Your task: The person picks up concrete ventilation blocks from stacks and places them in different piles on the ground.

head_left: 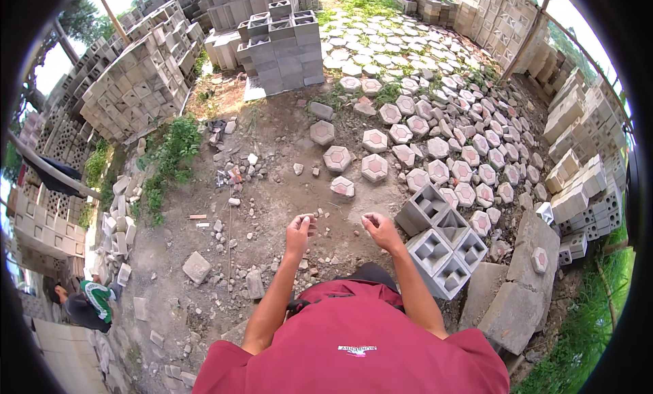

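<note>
Both my hands are held out in front of me over the dirt, a short way apart. My left hand has loosely curled fingers and nothing in it. My right hand is likewise half curled and bare, its thumb side facing the left hand. Closest to the right hand is a cluster of grey hollow concrete blocks at my right, with square openings facing up. Beyond the hands lie hexagonal paving stones with reddish centres, the nearest being a pale paver. Neither hand touches any of these.
Hexagonal pavers spread over the ground ahead and right. A grey block stack stands farther ahead, patterned blocks at left. Rubble lies left, broken concrete slabs right. A person in a green-and-white top is far left.
</note>
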### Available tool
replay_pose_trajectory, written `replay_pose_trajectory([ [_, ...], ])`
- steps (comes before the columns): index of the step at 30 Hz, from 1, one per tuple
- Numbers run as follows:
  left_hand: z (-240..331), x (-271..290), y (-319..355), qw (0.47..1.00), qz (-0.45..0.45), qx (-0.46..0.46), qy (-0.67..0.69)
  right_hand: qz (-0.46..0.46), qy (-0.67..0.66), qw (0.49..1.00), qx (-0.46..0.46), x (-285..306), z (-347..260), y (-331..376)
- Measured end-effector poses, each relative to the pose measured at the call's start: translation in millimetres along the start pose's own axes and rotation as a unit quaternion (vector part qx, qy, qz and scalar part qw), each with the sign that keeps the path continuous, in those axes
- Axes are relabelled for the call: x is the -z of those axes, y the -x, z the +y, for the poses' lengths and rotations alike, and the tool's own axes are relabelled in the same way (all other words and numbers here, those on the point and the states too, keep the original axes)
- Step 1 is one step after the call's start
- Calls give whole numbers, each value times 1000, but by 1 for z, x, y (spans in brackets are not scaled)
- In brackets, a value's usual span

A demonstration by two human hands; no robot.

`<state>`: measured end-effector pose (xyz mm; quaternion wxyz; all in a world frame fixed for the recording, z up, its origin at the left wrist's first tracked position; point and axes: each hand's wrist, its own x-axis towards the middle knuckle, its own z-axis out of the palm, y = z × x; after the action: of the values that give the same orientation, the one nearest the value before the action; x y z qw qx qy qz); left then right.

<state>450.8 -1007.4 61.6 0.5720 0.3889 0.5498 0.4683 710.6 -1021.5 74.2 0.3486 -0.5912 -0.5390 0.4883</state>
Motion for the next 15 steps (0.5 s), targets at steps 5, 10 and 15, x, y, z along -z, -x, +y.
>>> replay_pose_trajectory([
  [5, 8, 30, -34, 996, 68, -21, 47, -87, -159, 983, -39, -31, -7, -74],
  [10, 0, 52, -74, 986, 116, 46, 113, -141, -98, 983, -59, -40, -33, -167],
  [15, 3, 94, -173, 983, 143, 64, 96, -166, -62, 984, -32, -61, -46, -297],
])
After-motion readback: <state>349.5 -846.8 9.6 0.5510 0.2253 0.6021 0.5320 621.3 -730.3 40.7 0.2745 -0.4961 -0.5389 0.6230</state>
